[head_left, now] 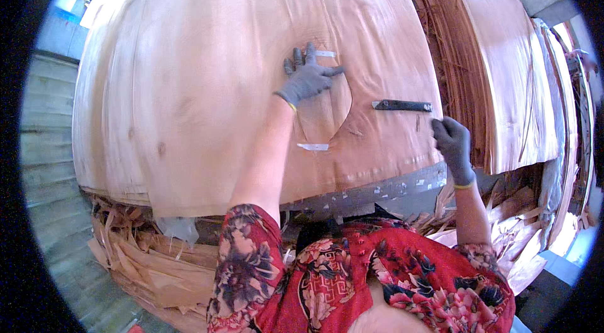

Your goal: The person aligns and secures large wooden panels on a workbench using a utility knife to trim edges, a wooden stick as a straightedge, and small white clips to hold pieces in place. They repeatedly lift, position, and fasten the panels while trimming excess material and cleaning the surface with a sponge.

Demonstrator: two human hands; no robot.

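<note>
the pale wood sheet (189, 81) lies under my left hand (307, 81), fingers splayed apart across an oval patch (330, 116) with tape strips (313, 146) at its ends. farther right rests the black knife (406, 106); just beyond, my right hand (454, 147) curls, around what i cannot tell.

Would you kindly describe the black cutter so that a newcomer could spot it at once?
On the large pale wood sheet, look toward its right edge, near the gloved right hand. The cutter lies there, slim and black. Unlike the short whitish tape strip farther left, it is dark and longer.
</note>
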